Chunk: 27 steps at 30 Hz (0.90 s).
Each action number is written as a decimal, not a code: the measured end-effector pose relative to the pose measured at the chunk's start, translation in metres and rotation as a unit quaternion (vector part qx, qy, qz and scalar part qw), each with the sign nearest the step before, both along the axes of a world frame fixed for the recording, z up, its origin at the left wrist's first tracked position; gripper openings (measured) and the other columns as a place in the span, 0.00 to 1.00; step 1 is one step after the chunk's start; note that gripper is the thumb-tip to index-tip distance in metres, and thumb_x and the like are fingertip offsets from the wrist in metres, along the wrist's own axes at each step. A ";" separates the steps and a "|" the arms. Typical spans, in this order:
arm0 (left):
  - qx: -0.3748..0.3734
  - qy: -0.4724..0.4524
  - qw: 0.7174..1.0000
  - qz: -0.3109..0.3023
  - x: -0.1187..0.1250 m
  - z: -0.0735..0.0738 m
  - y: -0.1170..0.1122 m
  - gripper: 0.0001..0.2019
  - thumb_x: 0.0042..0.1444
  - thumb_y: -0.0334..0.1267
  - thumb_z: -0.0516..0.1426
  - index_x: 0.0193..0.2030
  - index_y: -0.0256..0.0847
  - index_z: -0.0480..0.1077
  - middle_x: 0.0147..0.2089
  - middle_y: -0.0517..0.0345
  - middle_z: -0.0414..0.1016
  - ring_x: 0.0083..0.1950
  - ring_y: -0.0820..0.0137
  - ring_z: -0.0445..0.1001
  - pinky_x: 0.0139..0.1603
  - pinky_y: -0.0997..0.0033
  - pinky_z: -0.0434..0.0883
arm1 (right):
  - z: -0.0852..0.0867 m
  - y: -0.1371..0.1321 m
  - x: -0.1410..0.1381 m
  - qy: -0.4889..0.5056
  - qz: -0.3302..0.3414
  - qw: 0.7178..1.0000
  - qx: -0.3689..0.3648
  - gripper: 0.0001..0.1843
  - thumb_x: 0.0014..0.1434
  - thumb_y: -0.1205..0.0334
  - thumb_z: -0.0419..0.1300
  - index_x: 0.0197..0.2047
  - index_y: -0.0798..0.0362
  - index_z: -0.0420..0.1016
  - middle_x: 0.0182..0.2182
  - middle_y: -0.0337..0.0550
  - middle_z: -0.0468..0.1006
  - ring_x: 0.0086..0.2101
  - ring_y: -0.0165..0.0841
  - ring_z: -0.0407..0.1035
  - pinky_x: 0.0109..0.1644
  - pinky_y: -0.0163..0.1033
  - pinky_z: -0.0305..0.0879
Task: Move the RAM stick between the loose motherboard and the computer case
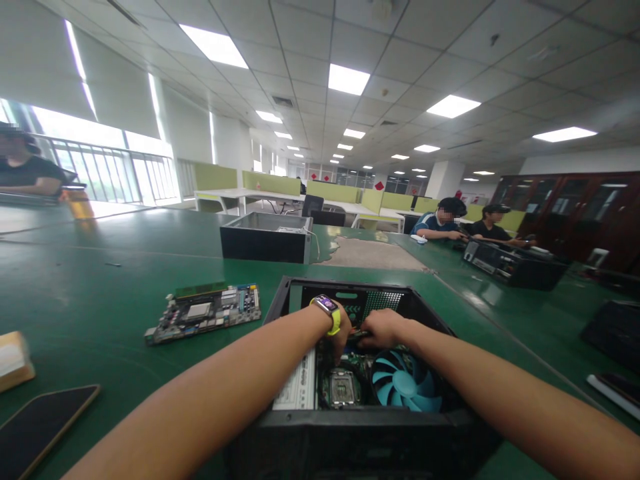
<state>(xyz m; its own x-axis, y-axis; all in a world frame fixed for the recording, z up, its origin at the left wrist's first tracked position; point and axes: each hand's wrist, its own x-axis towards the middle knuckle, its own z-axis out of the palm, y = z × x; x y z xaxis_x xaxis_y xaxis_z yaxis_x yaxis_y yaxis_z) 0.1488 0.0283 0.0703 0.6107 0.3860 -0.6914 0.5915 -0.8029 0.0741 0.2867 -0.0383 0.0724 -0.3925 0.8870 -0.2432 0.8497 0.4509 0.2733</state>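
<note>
Both hands reach inside an open black computer case (380, 419) lying in front of me. My left hand (341, 339), below a wrist with a yellow-banded smartwatch (327, 308), points down over the motherboard (325, 385); its fingers look bent together, their tips hidden. Across from it, my right hand (383, 328) has curled fingers near a small orange part and the board's far side; what they grip is hidden. Closer to me are the metal CPU socket (343, 388) and a blue fan (406, 384). A white-labelled metal box (296, 388) lines the case's left side.
A loose motherboard (205, 312) lies left on the green table (125, 280), near a phone (45, 427) and a yellowish block (14, 360). Beyond stands another case (265, 239). At right, two people sit by a black case (515, 261); another person sits far left.
</note>
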 end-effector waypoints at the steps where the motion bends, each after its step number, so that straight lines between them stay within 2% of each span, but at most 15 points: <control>1: -0.010 0.020 1.000 -0.003 0.001 0.001 0.000 0.13 0.18 0.44 0.68 0.14 0.43 0.73 0.19 0.61 0.74 0.27 0.67 0.71 0.29 0.73 0.66 | -0.001 0.000 0.000 0.004 0.000 1.000 0.000 0.24 0.55 0.42 0.51 0.40 0.49 0.77 0.36 0.49 0.79 0.37 0.41 0.73 0.36 0.38 0.64; 5: -0.009 -0.031 0.999 0.040 0.002 0.007 -0.006 0.13 0.21 0.45 0.68 0.15 0.42 0.74 0.17 0.60 0.73 0.27 0.66 0.72 0.29 0.71 0.66 | -0.002 0.000 0.002 0.009 -0.010 1.000 0.004 0.24 0.56 0.42 0.49 0.40 0.49 0.77 0.36 0.48 0.79 0.37 0.39 0.73 0.36 0.37 0.63; 7: -0.014 -0.052 0.998 0.037 -0.001 0.017 -0.010 0.13 0.23 0.45 0.68 0.18 0.42 0.75 0.19 0.61 0.74 0.28 0.67 0.71 0.30 0.72 0.66 | -0.002 0.000 0.002 0.015 -0.011 1.000 0.003 0.25 0.57 0.41 0.48 0.40 0.49 0.77 0.35 0.49 0.79 0.37 0.40 0.73 0.36 0.37 0.62; 10: -0.019 -0.119 0.993 -0.014 -0.016 0.047 -0.015 0.14 0.32 0.45 0.66 0.28 0.42 0.78 0.25 0.64 0.76 0.32 0.70 0.72 0.34 0.74 0.66 | 0.005 0.001 0.000 0.023 -0.020 0.999 0.012 0.25 0.58 0.42 0.46 0.41 0.50 0.77 0.36 0.50 0.78 0.38 0.40 0.72 0.36 0.37 0.62; 12: -0.027 -0.258 0.965 -0.030 -0.032 0.073 -0.015 0.14 0.41 0.43 0.62 0.36 0.43 0.77 0.33 0.63 0.78 0.36 0.72 0.72 0.40 0.75 0.67 | 0.017 0.000 -0.006 0.029 -0.030 0.998 0.039 0.23 0.60 0.46 0.46 0.41 0.50 0.76 0.37 0.50 0.78 0.38 0.40 0.72 0.38 0.37 0.62; 13: -0.029 -0.360 0.932 -0.017 -0.042 0.086 -0.014 0.15 0.45 0.43 0.60 0.40 0.42 0.76 0.37 0.62 0.78 0.39 0.72 0.72 0.42 0.74 0.67 | 0.024 -0.003 -0.012 0.036 -0.029 0.997 0.061 0.22 0.61 0.48 0.46 0.41 0.50 0.76 0.38 0.49 0.78 0.39 0.39 0.72 0.39 0.37 0.62; 14: -0.026 -0.468 0.883 0.016 -0.052 0.096 -0.011 0.15 0.48 0.42 0.57 0.43 0.41 0.75 0.41 0.60 0.77 0.41 0.72 0.72 0.44 0.73 0.67 | 0.033 -0.007 -0.019 0.050 -0.023 0.995 0.089 0.20 0.62 0.50 0.45 0.42 0.50 0.75 0.38 0.48 0.77 0.39 0.39 0.71 0.39 0.37 0.61; 16: -0.001 -0.646 0.755 0.114 -0.074 0.109 -0.004 0.16 0.51 0.42 0.54 0.46 0.39 0.72 0.45 0.55 0.76 0.43 0.72 0.73 0.43 0.71 0.68 | 0.053 -0.023 -0.040 0.090 0.002 0.983 0.161 0.19 0.63 0.52 0.44 0.45 0.49 0.73 0.40 0.47 0.76 0.40 0.37 0.70 0.40 0.38 0.61; 17: 0.021 -0.702 0.693 0.165 -0.085 0.111 0.002 0.17 0.51 0.42 0.53 0.45 0.38 0.72 0.45 0.53 0.76 0.42 0.71 0.73 0.41 0.71 0.69 | 0.064 -0.034 -0.054 0.111 0.026 0.974 0.198 0.20 0.64 0.53 0.43 0.47 0.50 0.71 0.40 0.47 0.76 0.39 0.37 0.69 0.39 0.38 0.62; 18: 0.045 -0.735 0.643 0.210 -0.097 0.110 0.008 0.17 0.51 0.43 0.53 0.45 0.37 0.71 0.44 0.52 0.76 0.40 0.70 0.74 0.38 0.71 0.70 | 0.073 -0.049 -0.068 0.129 0.054 0.961 0.237 0.21 0.65 0.53 0.40 0.48 0.50 0.70 0.41 0.47 0.75 0.39 0.37 0.69 0.38 0.38 0.62; 19: 0.070 -0.751 0.608 0.248 -0.110 0.106 0.016 0.17 0.50 0.44 0.54 0.44 0.37 0.71 0.43 0.51 0.76 0.39 0.70 0.74 0.37 0.71 0.70 | 0.080 -0.065 -0.084 0.136 0.098 0.949 0.266 0.23 0.65 0.52 0.38 0.48 0.51 0.70 0.41 0.48 0.75 0.39 0.38 0.68 0.36 0.39 0.62; 21: 0.126 -0.744 0.579 0.310 -0.137 0.090 0.031 0.18 0.48 0.46 0.54 0.43 0.37 0.71 0.42 0.51 0.76 0.38 0.69 0.75 0.36 0.71 0.70 | 0.089 -0.097 -0.117 0.127 0.211 0.922 0.299 0.25 0.66 0.54 0.36 0.47 0.55 0.71 0.42 0.52 0.75 0.38 0.39 0.68 0.32 0.41 0.62; 23: 0.201 -0.689 0.596 0.361 -0.169 0.066 0.046 0.20 0.48 0.48 0.53 0.44 0.38 0.70 0.40 0.51 0.77 0.39 0.67 0.75 0.39 0.69 0.70 | 0.087 -0.124 -0.148 0.113 0.323 0.882 0.326 0.24 0.65 0.57 0.39 0.47 0.59 0.71 0.48 0.56 0.72 0.42 0.41 0.67 0.33 0.43 0.63; 25: 0.295 -0.582 0.649 0.390 -0.201 0.036 0.057 0.24 0.47 0.51 0.53 0.47 0.38 0.70 0.42 0.51 0.77 0.42 0.64 0.74 0.46 0.65 0.68 | 0.075 -0.139 -0.174 0.086 0.413 0.837 0.348 0.21 0.63 0.59 0.42 0.46 0.57 0.74 0.50 0.54 0.72 0.46 0.43 0.66 0.39 0.48 0.63; 27: 0.344 -0.452 0.705 0.425 -0.230 0.003 0.064 0.30 0.44 0.54 0.55 0.52 0.41 0.68 0.53 0.48 0.72 0.51 0.54 0.69 0.52 0.57 0.64 | 0.059 -0.142 -0.191 0.057 0.453 0.819 0.348 0.19 0.62 0.61 0.44 0.43 0.52 0.76 0.49 0.50 0.74 0.47 0.43 0.65 0.44 0.53 0.60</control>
